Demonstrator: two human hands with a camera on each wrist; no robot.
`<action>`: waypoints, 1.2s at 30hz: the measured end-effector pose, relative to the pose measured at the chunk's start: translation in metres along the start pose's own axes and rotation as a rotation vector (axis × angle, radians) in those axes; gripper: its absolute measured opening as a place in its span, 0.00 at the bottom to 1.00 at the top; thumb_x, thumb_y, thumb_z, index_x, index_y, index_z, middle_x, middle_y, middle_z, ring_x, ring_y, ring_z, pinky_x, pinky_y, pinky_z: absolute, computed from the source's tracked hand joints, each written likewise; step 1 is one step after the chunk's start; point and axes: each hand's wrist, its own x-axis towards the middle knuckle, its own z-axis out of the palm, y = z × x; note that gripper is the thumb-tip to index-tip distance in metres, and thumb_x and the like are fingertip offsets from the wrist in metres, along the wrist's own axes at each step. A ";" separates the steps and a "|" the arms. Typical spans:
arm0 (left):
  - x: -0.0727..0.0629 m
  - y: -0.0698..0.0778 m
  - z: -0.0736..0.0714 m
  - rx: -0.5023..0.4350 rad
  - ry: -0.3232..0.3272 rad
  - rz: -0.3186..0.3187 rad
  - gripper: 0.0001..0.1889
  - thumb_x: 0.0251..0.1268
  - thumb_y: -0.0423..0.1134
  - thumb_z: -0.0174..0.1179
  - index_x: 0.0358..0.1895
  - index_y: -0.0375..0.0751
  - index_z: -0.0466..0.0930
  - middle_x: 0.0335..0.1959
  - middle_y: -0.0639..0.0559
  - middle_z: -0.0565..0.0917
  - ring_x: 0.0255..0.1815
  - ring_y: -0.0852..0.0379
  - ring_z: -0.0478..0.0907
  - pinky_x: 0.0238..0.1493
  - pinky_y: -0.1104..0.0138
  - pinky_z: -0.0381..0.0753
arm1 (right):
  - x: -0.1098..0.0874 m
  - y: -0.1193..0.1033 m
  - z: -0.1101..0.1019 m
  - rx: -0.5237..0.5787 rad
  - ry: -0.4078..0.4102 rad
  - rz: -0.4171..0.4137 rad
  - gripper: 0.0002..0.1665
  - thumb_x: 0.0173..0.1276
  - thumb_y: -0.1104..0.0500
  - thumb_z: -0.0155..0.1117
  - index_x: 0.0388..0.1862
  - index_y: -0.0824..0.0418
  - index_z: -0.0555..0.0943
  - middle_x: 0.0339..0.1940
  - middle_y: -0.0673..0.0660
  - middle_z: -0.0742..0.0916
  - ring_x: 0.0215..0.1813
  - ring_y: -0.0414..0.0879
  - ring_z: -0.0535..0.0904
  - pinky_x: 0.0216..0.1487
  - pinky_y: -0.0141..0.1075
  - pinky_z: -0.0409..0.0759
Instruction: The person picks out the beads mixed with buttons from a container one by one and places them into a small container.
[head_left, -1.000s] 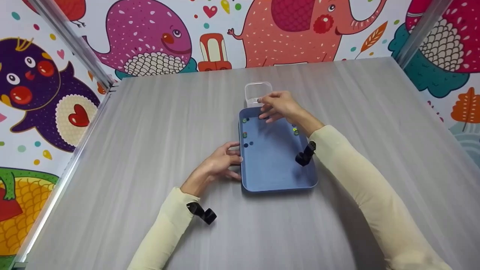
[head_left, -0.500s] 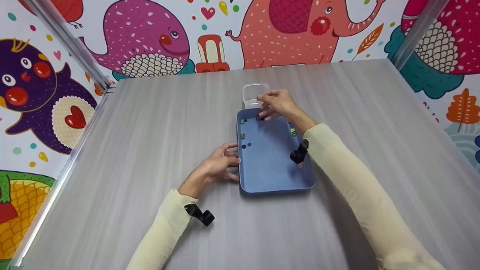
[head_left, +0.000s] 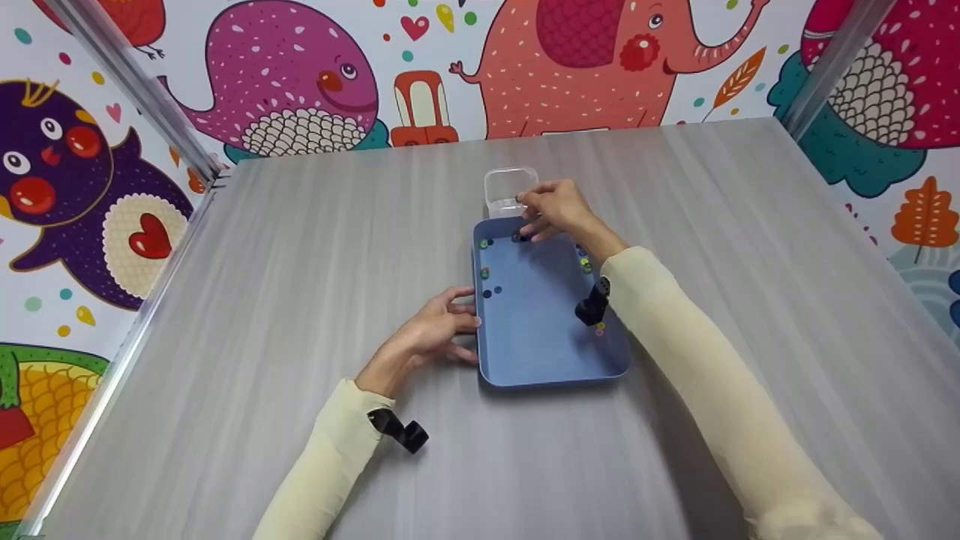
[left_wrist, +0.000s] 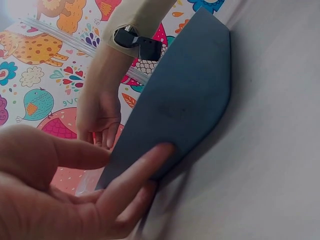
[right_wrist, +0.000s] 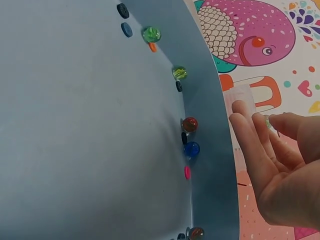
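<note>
A blue rectangular tray [head_left: 547, 322] lies on the table, with glass marbles [right_wrist: 151, 34] and small buttons [right_wrist: 126, 30] scattered along its edges. My left hand [head_left: 436, 326] rests against the tray's left side, its fingers spread and fairly straight on the outer wall [left_wrist: 175, 95]. Over the tray's far end, my right hand [head_left: 559, 208] pinches a small greenish glass marble [right_wrist: 268, 122] between thumb and index finger, mostly covered by the fingertips. The pinch is right at the near rim of a clear plastic container [head_left: 501, 202] standing just behind the tray.
The wood-grain table [head_left: 322, 247] surrounds the tray. Printed cartoon panels [head_left: 300, 82] stand behind it and at the sides, with metal posts [head_left: 142, 97] at the corners. A black wrist camera [head_left: 592, 301] overhangs the tray's right side.
The view has shifted slightly. My right hand stays close to the container's rim, still pinching the marble, with its forearm a little further left. My left hand remains against the tray.
</note>
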 end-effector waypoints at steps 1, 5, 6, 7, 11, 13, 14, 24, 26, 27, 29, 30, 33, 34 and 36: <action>0.000 0.000 0.000 -0.001 0.002 -0.001 0.33 0.70 0.25 0.50 0.77 0.39 0.55 0.69 0.33 0.69 0.60 0.42 0.77 0.29 0.61 0.90 | 0.000 0.000 0.000 -0.005 0.000 0.001 0.19 0.77 0.52 0.58 0.58 0.62 0.81 0.43 0.62 0.85 0.28 0.43 0.88 0.30 0.35 0.90; 0.000 0.000 0.000 0.002 0.003 -0.006 0.33 0.70 0.25 0.50 0.77 0.39 0.55 0.69 0.33 0.69 0.60 0.42 0.77 0.29 0.61 0.90 | 0.002 -0.002 0.000 -0.024 0.014 0.008 0.19 0.77 0.52 0.58 0.58 0.63 0.80 0.43 0.62 0.86 0.27 0.42 0.87 0.29 0.35 0.89; 0.000 0.000 -0.001 0.001 0.003 -0.006 0.33 0.70 0.25 0.50 0.77 0.39 0.55 0.69 0.33 0.69 0.61 0.42 0.76 0.29 0.61 0.90 | 0.002 -0.002 0.000 -0.028 0.018 0.009 0.19 0.77 0.52 0.58 0.58 0.63 0.80 0.42 0.61 0.86 0.26 0.42 0.87 0.28 0.35 0.89; 0.000 0.000 0.000 0.000 0.003 -0.006 0.33 0.70 0.25 0.50 0.77 0.40 0.55 0.69 0.33 0.69 0.61 0.42 0.76 0.30 0.60 0.91 | 0.002 -0.002 0.000 -0.030 0.023 0.009 0.19 0.77 0.52 0.58 0.58 0.63 0.80 0.41 0.60 0.86 0.26 0.42 0.87 0.28 0.34 0.89; 0.000 0.001 0.000 -0.004 0.005 -0.009 0.33 0.70 0.25 0.50 0.77 0.40 0.54 0.69 0.33 0.69 0.61 0.42 0.76 0.30 0.60 0.91 | 0.003 -0.002 0.000 -0.040 0.030 0.015 0.19 0.77 0.52 0.58 0.58 0.64 0.80 0.39 0.58 0.85 0.26 0.41 0.87 0.29 0.34 0.89; -0.001 0.001 -0.001 -0.003 0.006 -0.010 0.33 0.71 0.25 0.50 0.77 0.40 0.54 0.69 0.33 0.69 0.61 0.42 0.76 0.30 0.60 0.91 | 0.003 -0.002 -0.001 -0.041 0.028 0.016 0.19 0.77 0.52 0.58 0.57 0.64 0.80 0.39 0.59 0.85 0.26 0.42 0.87 0.29 0.35 0.89; -0.001 0.000 -0.001 -0.002 0.005 -0.010 0.33 0.71 0.25 0.50 0.77 0.40 0.54 0.69 0.33 0.69 0.61 0.42 0.76 0.30 0.60 0.91 | 0.003 -0.002 -0.001 -0.043 0.026 0.018 0.19 0.77 0.52 0.58 0.57 0.63 0.80 0.39 0.59 0.85 0.26 0.42 0.87 0.29 0.35 0.89; 0.000 0.001 0.000 0.000 0.003 -0.013 0.33 0.70 0.25 0.50 0.77 0.40 0.55 0.69 0.34 0.69 0.60 0.43 0.77 0.31 0.61 0.91 | 0.004 -0.002 -0.002 -0.060 0.028 0.024 0.19 0.77 0.52 0.58 0.58 0.63 0.80 0.39 0.58 0.85 0.26 0.42 0.87 0.29 0.35 0.90; 0.000 0.001 0.000 0.004 0.001 -0.010 0.33 0.70 0.25 0.50 0.77 0.40 0.54 0.69 0.33 0.69 0.60 0.43 0.77 0.31 0.60 0.91 | 0.004 -0.001 -0.003 -0.060 0.029 0.026 0.19 0.77 0.53 0.58 0.59 0.63 0.79 0.39 0.57 0.85 0.26 0.42 0.87 0.29 0.35 0.89; 0.000 0.000 0.000 0.003 0.000 -0.009 0.33 0.70 0.25 0.50 0.77 0.39 0.54 0.69 0.33 0.69 0.60 0.43 0.76 0.31 0.59 0.91 | 0.003 -0.001 -0.002 -0.056 0.030 0.025 0.19 0.77 0.53 0.58 0.59 0.63 0.79 0.38 0.57 0.85 0.26 0.42 0.87 0.29 0.35 0.89; 0.000 0.000 0.000 0.002 -0.001 -0.006 0.33 0.70 0.25 0.50 0.77 0.38 0.54 0.70 0.33 0.69 0.61 0.42 0.76 0.33 0.57 0.91 | 0.003 -0.001 -0.002 -0.052 0.030 0.025 0.19 0.77 0.54 0.58 0.59 0.64 0.79 0.38 0.58 0.85 0.25 0.42 0.87 0.28 0.35 0.89; 0.000 -0.001 0.000 0.003 -0.002 -0.004 0.33 0.70 0.25 0.50 0.77 0.38 0.53 0.70 0.33 0.69 0.61 0.42 0.76 0.34 0.57 0.92 | 0.003 -0.001 -0.002 -0.050 0.031 0.027 0.19 0.77 0.54 0.58 0.59 0.64 0.79 0.38 0.58 0.85 0.25 0.42 0.86 0.28 0.35 0.89; 0.000 -0.001 -0.001 0.005 0.001 -0.004 0.33 0.70 0.25 0.51 0.77 0.38 0.53 0.70 0.33 0.69 0.62 0.42 0.76 0.34 0.56 0.92 | 0.003 -0.001 -0.003 -0.051 0.032 0.023 0.18 0.77 0.55 0.58 0.58 0.64 0.79 0.39 0.59 0.86 0.25 0.42 0.86 0.28 0.35 0.89; 0.000 -0.001 0.000 0.008 0.002 -0.004 0.33 0.70 0.25 0.51 0.77 0.38 0.54 0.70 0.33 0.69 0.62 0.42 0.76 0.34 0.57 0.92 | 0.003 -0.001 -0.003 -0.056 0.032 0.021 0.18 0.77 0.55 0.58 0.58 0.64 0.79 0.40 0.60 0.86 0.25 0.42 0.86 0.28 0.36 0.90; 0.000 0.000 0.000 0.012 0.005 -0.006 0.33 0.70 0.26 0.51 0.77 0.39 0.54 0.70 0.33 0.69 0.62 0.42 0.76 0.32 0.59 0.91 | 0.003 -0.001 -0.004 -0.063 0.033 0.017 0.18 0.77 0.55 0.57 0.59 0.64 0.79 0.41 0.60 0.86 0.25 0.41 0.86 0.29 0.35 0.90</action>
